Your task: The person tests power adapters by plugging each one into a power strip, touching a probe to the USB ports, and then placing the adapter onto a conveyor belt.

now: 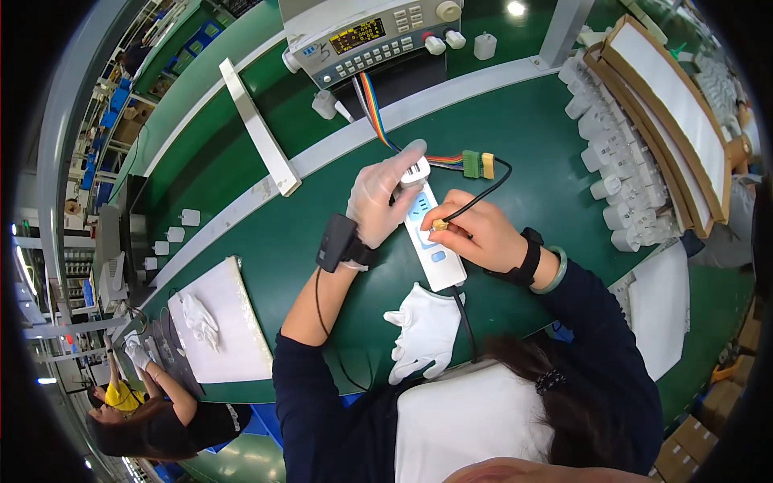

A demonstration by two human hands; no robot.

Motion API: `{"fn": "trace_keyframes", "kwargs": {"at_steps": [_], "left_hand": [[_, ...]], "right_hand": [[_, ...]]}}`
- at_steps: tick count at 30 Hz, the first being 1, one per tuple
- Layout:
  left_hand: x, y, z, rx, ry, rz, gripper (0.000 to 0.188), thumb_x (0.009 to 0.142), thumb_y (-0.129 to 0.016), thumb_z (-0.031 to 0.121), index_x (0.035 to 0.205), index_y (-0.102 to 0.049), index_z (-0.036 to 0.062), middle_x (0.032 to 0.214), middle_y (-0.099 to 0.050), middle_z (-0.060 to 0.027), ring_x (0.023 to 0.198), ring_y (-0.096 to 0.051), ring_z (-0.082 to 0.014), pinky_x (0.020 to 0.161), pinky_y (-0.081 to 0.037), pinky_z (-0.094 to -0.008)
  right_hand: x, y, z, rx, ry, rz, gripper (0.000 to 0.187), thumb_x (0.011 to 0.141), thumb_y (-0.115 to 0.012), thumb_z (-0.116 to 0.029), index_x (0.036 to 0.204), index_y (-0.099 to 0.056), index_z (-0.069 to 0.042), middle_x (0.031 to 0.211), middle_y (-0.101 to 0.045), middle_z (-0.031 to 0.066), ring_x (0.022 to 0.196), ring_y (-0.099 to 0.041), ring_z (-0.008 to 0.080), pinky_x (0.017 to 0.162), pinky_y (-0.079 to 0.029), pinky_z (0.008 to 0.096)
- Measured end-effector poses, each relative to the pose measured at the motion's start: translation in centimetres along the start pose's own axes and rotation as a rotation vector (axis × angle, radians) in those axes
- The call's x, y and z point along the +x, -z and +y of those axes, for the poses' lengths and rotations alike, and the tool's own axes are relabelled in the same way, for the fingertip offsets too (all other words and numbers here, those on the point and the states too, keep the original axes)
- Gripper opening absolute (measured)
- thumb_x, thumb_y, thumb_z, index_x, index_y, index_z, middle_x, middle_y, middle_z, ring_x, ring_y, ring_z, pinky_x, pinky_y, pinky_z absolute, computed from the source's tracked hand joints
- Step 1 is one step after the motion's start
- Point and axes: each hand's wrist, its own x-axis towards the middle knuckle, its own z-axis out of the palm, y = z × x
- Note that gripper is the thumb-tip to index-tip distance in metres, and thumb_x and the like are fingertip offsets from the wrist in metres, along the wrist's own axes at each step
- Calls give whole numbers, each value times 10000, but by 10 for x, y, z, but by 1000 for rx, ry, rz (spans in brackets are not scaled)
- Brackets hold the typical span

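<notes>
My left hand (374, 201), in a thin translucent glove, has its thumb and fingers closed around a small white charger (415, 172) at the far end of a white power strip (443, 272). Dark slots show in the charger's upper side. Between the thumb and fingertips of my bare right hand (483, 233) is a small yellow connector (439, 225), just above the strip. A black cable (493, 187) runs from it to a green and yellow connector block (477, 165) with rainbow ribbon wires. On the green table near me lies a white glove (427, 326).
A bench power supply (366, 44) with a lit display stands at the back. Rows of white chargers (612, 181) sit at the right beside cardboard trays (668, 113). A white board (221, 322) with a glove on it lies left, near a co-worker (161, 410).
</notes>
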Motion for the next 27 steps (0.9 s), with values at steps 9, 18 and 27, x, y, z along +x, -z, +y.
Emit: {"fn": "trace_keyframes", "kwargs": {"at_steps": [9,18,27], "left_hand": [[-48,6,22,-121,24,170,651,739,-764,205,1324,-525,51,1195,-605,-179,1078,-592,-352,918,-452,-417],[-52,-29,18,64,-93,24,500,738,-749,177,1205,-596,82,1132,-658,-122,1020,-625,-329,908,-445,-412],[-45,-27,19,-26,-128,-26,441,734,-745,157,1142,-603,67,1134,-663,-117,1033,-629,-319,847,-487,-396]], "right_hand": [[-5,-1,0,29,-39,-11,155,862,-675,-88,1015,-681,-65,874,-534,56,650,-540,144,597,-429,259],[12,8,-9,-6,165,63,122,878,-641,-85,986,-673,-38,850,-579,61,698,-532,139,641,-438,267],[79,4,13,-53,29,130,144,915,-587,-108,911,-647,23,981,-679,75,794,-590,167,699,-465,280]]}}
